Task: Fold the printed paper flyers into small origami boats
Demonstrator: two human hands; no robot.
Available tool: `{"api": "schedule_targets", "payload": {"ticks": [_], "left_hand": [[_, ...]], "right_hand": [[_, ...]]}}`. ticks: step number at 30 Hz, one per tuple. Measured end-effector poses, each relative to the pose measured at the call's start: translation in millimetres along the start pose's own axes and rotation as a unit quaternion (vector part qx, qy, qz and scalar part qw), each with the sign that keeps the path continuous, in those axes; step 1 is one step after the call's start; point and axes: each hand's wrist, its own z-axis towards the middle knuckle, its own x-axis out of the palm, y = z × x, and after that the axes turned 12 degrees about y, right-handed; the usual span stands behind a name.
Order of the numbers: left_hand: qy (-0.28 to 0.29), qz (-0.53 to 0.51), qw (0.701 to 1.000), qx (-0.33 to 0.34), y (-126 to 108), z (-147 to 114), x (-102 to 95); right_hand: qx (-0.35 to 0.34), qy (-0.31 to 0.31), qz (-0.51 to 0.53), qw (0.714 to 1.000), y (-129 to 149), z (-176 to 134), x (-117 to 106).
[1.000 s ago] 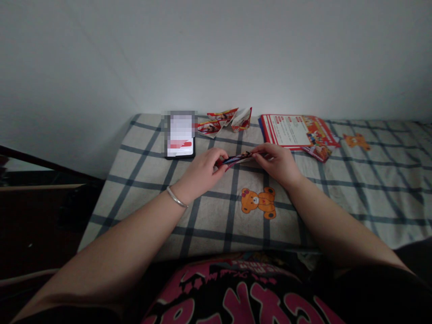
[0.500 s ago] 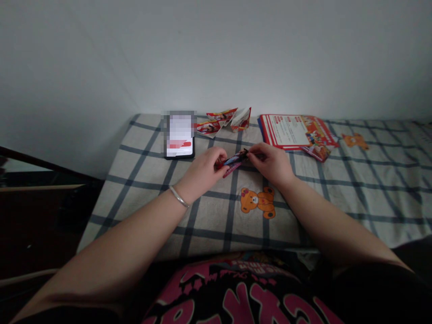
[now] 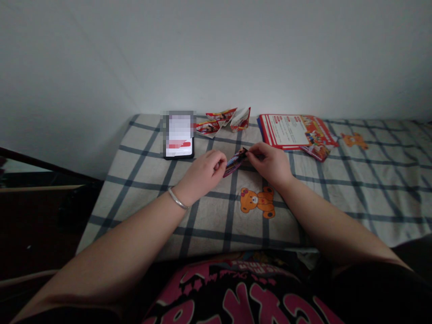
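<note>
Between my two hands is a small printed card [image 3: 234, 164] in dark, purple and blue tones, held tilted above the cloth. The closed fingers of my left hand [image 3: 208, 172] grip its left end, their tips partly hidden behind the curled knuckles. My right hand [image 3: 272, 164] pinches the upper right corner between thumb and fingers. A silver bangle [image 3: 178, 198] circles my left wrist.
A checked tablecloth [image 3: 209, 211] with teddy bear prints covers the table. Along the wall stand a phone [image 3: 180, 135] with a lit screen, several red folded paper pieces [image 3: 212, 127], a stack of printed sheets [image 3: 286, 130] and a small red card [image 3: 316, 152].
My left hand has turned a little, its fingers curling tighter at the card's left end. My right hand keeps its pinch and has barely moved.
</note>
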Motion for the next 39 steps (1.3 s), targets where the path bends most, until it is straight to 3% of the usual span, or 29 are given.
{"api": "schedule_targets", "payload": {"ticks": [14, 24, 35, 39], "left_hand": [[0.021, -0.03, 0.999, -0.037, 4.8, 4.3, 1.7], [0.03, 0.007, 0.999, -0.041, 8.5, 2.8, 0.6], [0.044, -0.008, 0.999, 0.028, 7.0, -0.4, -9.5], [0.053, 0.038, 0.996, 0.057, 4.4, -3.6, -8.5]], "right_hand": [[-0.005, 0.01, 0.019, 1.0, -3.4, -0.1, 1.4], [-0.012, 0.007, 0.007, 1.0, -3.8, -0.4, 0.5], [0.007, 0.017, 0.009, 1.0, -3.5, 0.0, 0.7], [0.002, 0.018, 0.008, 1.0, -4.2, 0.0, 0.7]]}}
